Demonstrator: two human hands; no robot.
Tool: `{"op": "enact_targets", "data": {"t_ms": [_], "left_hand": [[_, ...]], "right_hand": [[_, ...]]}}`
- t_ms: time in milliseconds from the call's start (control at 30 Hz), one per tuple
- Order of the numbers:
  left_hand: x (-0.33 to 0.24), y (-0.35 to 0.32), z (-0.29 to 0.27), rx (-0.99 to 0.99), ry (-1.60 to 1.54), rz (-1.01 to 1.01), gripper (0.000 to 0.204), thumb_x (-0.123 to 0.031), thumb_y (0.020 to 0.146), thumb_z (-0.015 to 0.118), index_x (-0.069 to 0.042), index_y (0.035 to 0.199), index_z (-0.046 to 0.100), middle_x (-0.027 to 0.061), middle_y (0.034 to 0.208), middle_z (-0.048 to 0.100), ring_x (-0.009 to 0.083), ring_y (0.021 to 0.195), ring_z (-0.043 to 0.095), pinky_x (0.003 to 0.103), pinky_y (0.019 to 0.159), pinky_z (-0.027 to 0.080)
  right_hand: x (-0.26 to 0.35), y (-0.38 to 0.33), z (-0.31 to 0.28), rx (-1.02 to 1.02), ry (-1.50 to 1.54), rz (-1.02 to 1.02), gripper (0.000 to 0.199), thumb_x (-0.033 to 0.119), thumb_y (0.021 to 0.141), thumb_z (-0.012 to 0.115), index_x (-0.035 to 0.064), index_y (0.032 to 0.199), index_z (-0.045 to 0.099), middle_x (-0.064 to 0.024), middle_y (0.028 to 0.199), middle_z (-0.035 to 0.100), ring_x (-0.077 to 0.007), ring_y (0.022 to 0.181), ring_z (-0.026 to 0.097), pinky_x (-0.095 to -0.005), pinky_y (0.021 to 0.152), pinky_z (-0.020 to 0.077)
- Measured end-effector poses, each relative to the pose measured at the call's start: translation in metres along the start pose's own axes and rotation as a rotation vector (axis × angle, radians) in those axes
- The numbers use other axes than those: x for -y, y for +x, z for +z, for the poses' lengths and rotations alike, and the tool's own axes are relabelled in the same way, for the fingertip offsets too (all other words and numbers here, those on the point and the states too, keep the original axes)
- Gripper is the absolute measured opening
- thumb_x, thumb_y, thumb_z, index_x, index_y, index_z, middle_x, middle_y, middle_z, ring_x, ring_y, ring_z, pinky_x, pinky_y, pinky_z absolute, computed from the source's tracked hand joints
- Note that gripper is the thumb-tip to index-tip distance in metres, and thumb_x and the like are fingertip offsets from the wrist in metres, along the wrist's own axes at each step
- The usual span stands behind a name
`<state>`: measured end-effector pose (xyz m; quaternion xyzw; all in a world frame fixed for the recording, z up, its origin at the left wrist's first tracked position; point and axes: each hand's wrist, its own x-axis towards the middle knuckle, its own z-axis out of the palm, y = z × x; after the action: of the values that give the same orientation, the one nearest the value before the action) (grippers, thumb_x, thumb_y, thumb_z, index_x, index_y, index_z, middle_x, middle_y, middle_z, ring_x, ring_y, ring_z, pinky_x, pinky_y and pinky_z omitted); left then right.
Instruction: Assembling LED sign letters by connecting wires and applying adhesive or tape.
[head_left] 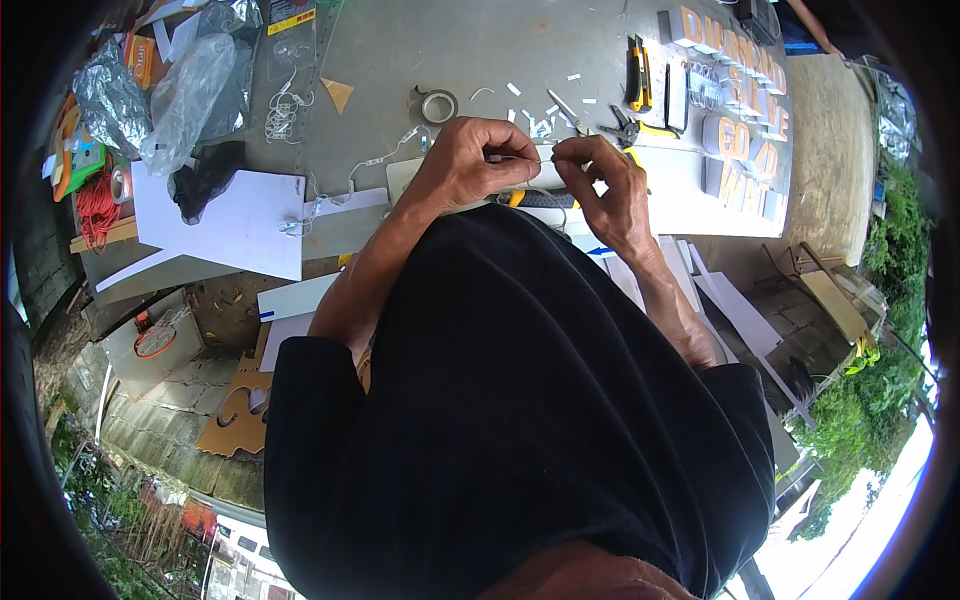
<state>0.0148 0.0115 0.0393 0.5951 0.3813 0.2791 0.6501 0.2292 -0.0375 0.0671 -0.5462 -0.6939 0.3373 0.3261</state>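
Note:
Both my hands meet above the near edge of the grey table, fingers pinched together. A thin pale wire [546, 161] spans the small gap between my left hand [470, 163] and my right hand [608, 188], its ends hidden in the fingers. Under them a yellow-and-black tool handle [540, 200] shows in part. Beyond my left hand lie a roll of grey tape [437, 107] and a white wire with small light modules [375, 160]. Pliers with black and yellow handles [632, 128] rest past my right hand.
A yellow utility knife [638, 75] and white block letters with orange faces [735, 140] are at the right. Small white scraps [543, 128] lie ahead. At the left are white sheets [225, 225], clear plastic bags [195, 100] and a red cord coil [95, 213].

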Motion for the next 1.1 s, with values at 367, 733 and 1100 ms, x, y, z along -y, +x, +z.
{"op": "enact_targets", "data": {"t_ms": [367,733,1100], "left_hand": [[0.008,0.002,0.000,0.031,-0.210,-0.088,0.018,-0.014,0.079,0.077,0.001,0.089,0.076,0.0075,0.081,0.074,0.0118,0.074,0.068,0.025,0.071,0.053],[0.001,-0.001,0.001,0.027,-0.041,-0.054,0.013,-0.008,0.083,0.076,0.000,0.093,0.075,0.0042,0.083,0.073,0.0078,0.078,0.066,0.023,0.072,0.052],[-0.006,-0.001,0.005,-0.019,-0.008,-0.015,0.012,-0.008,0.083,0.077,-0.001,0.093,0.075,0.0038,0.082,0.073,0.0070,0.076,0.065,0.023,0.070,0.052]], "right_hand": [[-0.013,0.000,0.006,-0.091,-0.393,-0.498,0.026,-0.002,0.077,0.077,0.0039,0.100,0.066,-0.0067,0.093,0.067,-0.0231,0.078,0.067,-0.0365,0.065,0.0562],[-0.003,-0.003,0.005,-0.049,-0.156,-0.265,0.019,-0.007,0.082,0.072,0.0018,0.098,0.067,-0.0081,0.095,0.070,-0.0160,0.071,0.066,-0.0280,0.056,0.0524],[-0.002,-0.001,0.008,-0.098,-0.147,-0.269,0.019,-0.008,0.078,0.072,0.0014,0.093,0.067,-0.0069,0.089,0.069,-0.0148,0.067,0.064,-0.0275,0.054,0.0503]]}}
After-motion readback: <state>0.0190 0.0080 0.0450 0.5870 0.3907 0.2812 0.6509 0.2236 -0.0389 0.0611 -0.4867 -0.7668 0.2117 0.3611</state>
